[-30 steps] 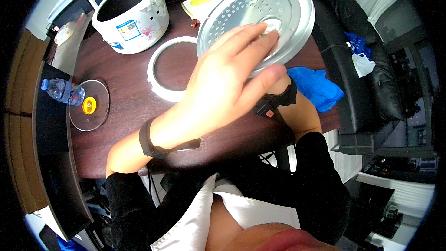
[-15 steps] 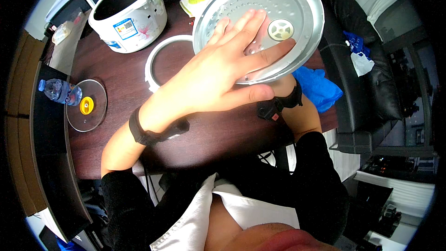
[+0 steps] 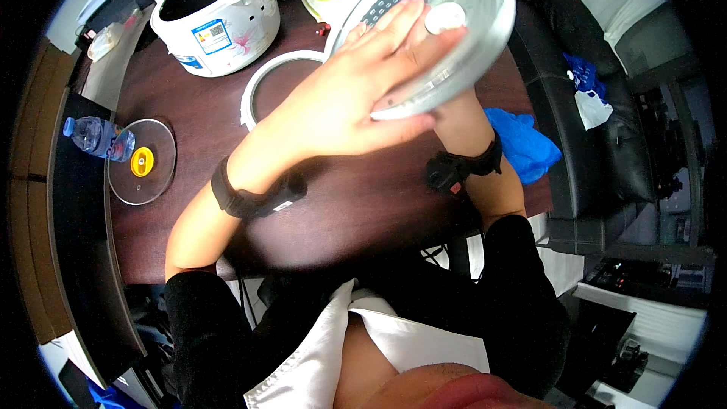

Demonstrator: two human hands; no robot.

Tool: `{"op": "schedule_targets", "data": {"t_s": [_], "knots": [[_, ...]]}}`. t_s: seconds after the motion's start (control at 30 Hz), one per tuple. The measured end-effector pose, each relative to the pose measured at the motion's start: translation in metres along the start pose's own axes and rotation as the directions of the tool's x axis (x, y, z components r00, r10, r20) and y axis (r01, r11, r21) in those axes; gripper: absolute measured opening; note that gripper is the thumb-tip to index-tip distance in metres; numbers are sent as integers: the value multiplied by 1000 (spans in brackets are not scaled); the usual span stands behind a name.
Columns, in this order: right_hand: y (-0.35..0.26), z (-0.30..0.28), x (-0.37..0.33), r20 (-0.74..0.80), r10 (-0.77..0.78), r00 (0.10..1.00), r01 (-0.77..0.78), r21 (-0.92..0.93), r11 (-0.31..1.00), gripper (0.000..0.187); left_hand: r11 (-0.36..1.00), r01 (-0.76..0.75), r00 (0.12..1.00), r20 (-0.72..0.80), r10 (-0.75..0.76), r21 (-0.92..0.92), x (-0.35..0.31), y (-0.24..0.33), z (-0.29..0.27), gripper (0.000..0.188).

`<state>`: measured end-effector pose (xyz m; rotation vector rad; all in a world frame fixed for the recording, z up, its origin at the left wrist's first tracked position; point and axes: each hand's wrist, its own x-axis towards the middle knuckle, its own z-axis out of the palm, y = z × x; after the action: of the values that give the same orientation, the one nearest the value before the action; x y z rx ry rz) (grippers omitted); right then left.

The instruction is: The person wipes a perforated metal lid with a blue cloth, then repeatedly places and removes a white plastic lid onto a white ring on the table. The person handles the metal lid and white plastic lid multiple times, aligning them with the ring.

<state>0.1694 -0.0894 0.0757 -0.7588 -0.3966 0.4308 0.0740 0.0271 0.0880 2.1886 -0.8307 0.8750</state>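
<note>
The lid (image 3: 478,7) is held tilted above the table (image 3: 189,235), its metal inner face turned up toward the left hand (image 3: 344,98). Part of that face is covered by the left hand's spread fingers, which are laid across it beside the round white vent (image 3: 445,18); the thumb is placed by the near rim, and this hand is unclenched. The right hand (image 3: 457,110) is mostly hidden behind the lid, so whether it is closed on the rim cannot be told. Black bands are worn on the 2 wrists.

Left of the grip, the ring (image 3: 248,102) is partly covered by the left arm. Farther left and beyond, the cooker (image 3: 254,23) is stood with its mouth uncovered. Well left, the glass lid (image 3: 159,174) and the bottle (image 3: 98,138) are placed together. Just right of the right wrist, a crumpled blue cloth (image 3: 526,148) is seen.
</note>
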Motion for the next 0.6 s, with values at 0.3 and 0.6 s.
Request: {"op": "schedule_targets", "data": {"t_s": [0.3, 0.6], "knots": [[-8, 6, -6, -114, 245, 963, -233, 107, 966, 64, 980, 73, 997, -22, -79, -183, -14, 11, -9, 82], [-13, -12, -30, -4, 174, 985, -174, -81, 981, 62, 999, -34, 997, 72, 32, 27, -8, 40, -15, 67]]}}
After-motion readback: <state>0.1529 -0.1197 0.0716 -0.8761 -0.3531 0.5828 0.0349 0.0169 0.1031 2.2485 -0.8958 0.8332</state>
